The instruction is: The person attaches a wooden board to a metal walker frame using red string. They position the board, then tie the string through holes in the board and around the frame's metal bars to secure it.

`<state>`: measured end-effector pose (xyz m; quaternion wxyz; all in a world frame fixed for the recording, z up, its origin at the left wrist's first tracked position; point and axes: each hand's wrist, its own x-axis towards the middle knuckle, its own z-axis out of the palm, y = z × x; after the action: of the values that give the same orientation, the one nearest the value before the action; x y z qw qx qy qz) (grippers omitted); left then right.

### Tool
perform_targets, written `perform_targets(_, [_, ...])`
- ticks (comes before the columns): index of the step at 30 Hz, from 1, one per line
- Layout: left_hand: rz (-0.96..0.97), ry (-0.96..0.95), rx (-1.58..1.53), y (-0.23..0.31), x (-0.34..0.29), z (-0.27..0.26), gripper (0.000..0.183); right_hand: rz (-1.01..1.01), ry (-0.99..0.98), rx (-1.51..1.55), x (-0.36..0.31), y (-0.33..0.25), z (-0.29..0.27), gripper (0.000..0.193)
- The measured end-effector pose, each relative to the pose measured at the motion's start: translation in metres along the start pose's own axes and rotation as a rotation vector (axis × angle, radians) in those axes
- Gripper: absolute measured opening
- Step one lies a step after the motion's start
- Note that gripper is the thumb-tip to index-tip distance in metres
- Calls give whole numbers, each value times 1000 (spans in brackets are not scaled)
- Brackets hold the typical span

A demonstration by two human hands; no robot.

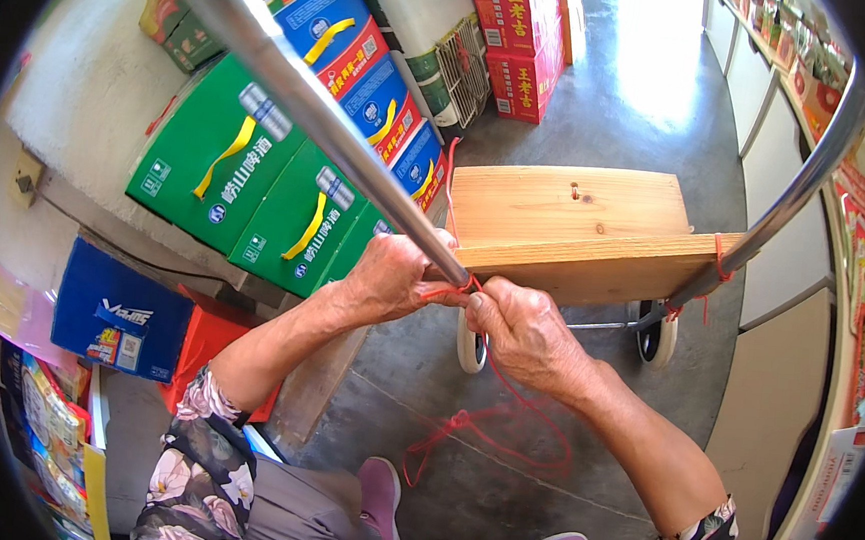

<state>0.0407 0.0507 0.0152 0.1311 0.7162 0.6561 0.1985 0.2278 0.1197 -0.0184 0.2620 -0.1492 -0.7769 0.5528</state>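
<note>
A cart with a shiny metal tube frame point(332, 128) has a wooden plank point(593, 273) set across its two side tubes. At the plank's left end my left hand point(389, 279) is closed beside the tube, fingers pinching a strand of red cord. My right hand point(531, 339) is closed just right of it, thumb and forefinger gripping the same red cord point(459, 419) close to the tube. The cord's loose length hangs below in a tangled loop. More cord is knotted round the right tube point(718, 268). A wider wooden board point(567, 204) lies beyond the plank.
Pale wheels point(470, 345) sit under the cart on the grey floor point(630, 464). Green cartons point(210, 154) and blue cartons point(329, 22) are stacked at left, red cartons point(513, 50) farther back. A blue box point(119, 313) stands at lower left. Shelves with goods point(857, 290) line the right.
</note>
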Motion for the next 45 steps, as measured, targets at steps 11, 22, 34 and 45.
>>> perform_targets(11, [53, 216, 205, 3, -13, 11, 43, 142, -226, -374, 16, -40, -16, 37])
perform_targets(22, [113, 244, 255, -7, -10, 13, 53, -69, -144, -666, 16, -28, -11, 30])
perform_targets(34, [75, 228, 282, -2, -9, 12, 59, -314, 153, -700, 2, -2, 9, 24])
perform_targets(45, [-42, 102, 103, 2, -10, 9, 56, -237, 260, -702, -6, 2, 19, 26])
